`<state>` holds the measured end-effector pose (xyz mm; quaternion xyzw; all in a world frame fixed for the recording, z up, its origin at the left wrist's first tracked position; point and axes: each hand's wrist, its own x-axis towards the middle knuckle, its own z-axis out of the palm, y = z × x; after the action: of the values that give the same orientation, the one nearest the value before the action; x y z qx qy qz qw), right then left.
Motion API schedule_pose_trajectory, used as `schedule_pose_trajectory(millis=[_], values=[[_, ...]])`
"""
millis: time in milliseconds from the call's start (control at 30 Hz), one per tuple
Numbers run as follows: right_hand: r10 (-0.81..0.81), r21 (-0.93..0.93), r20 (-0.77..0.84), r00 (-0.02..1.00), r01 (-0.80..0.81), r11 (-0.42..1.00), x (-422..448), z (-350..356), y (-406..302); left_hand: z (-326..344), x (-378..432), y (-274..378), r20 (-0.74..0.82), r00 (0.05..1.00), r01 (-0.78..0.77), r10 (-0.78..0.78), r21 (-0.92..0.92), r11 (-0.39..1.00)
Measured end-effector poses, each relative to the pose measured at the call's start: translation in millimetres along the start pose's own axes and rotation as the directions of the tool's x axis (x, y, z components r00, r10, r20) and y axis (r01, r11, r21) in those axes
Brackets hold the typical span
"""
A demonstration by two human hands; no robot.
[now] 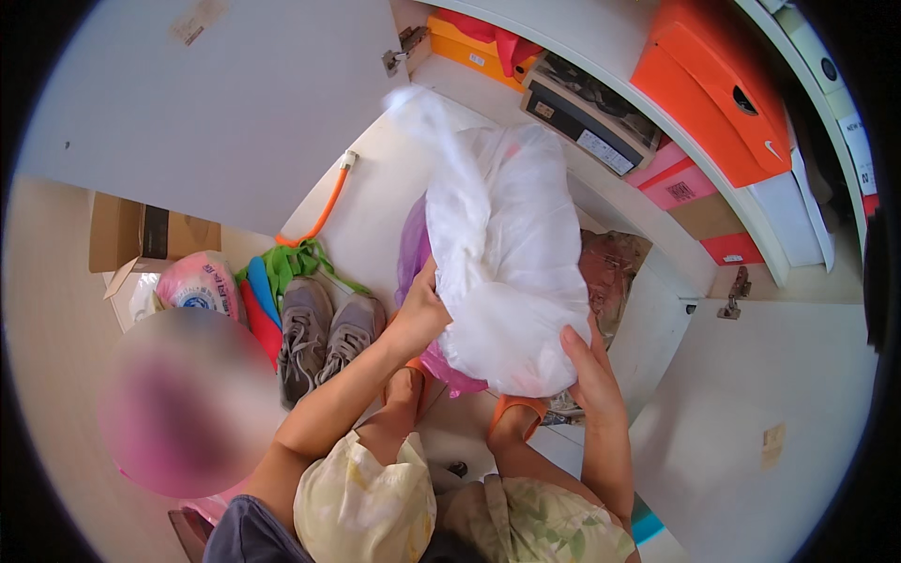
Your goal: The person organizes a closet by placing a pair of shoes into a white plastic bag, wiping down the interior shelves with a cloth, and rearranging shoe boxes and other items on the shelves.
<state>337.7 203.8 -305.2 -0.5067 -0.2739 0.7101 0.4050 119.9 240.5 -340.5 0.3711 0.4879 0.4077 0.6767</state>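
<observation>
A bulky bundle wrapped in a white plastic bag is held up in front of me, its twisted loose end pointing to the upper left. My left hand grips the bag's left side. Around the lower right corner of the bundle, my right hand is closed with the thumb on top. What the bag holds is hidden, though faint pink patches show through. Behind and below it, a purple plastic bag shows at the left edge.
Open cabinet doors flank me. Shoe boxes, including an orange one, fill the shelves. Grey sneakers, a green strap bundle, a cardboard box and a pink wrapped package lie left. A brownish plastic-wrapped item lies behind the bundle.
</observation>
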Motion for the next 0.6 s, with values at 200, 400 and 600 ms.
schedule_pose_trajectory(millis=[200, 400, 600], values=[[-0.137, -0.001, 0.029, 0.990, 0.137, 0.991, 7.2, 37.3, -23.0, -9.8, -5.1, -14.5, -0.121, 0.985, -0.117, 0.122, 0.051, 0.992], [-0.207, -0.287, 0.059, 0.977, 0.215, 0.934, 17.3, 45.4, -29.6, -18.8, -11.0, -6.4, -0.183, 0.958, -0.187, 0.222, 0.194, 0.963], [-0.074, 0.165, -0.050, 0.996, 0.081, 0.983, 35.5, 72.0, -55.9, -1.0, 4.8, 33.1, -0.083, 0.913, -0.341, 0.399, 0.379, 0.860]])
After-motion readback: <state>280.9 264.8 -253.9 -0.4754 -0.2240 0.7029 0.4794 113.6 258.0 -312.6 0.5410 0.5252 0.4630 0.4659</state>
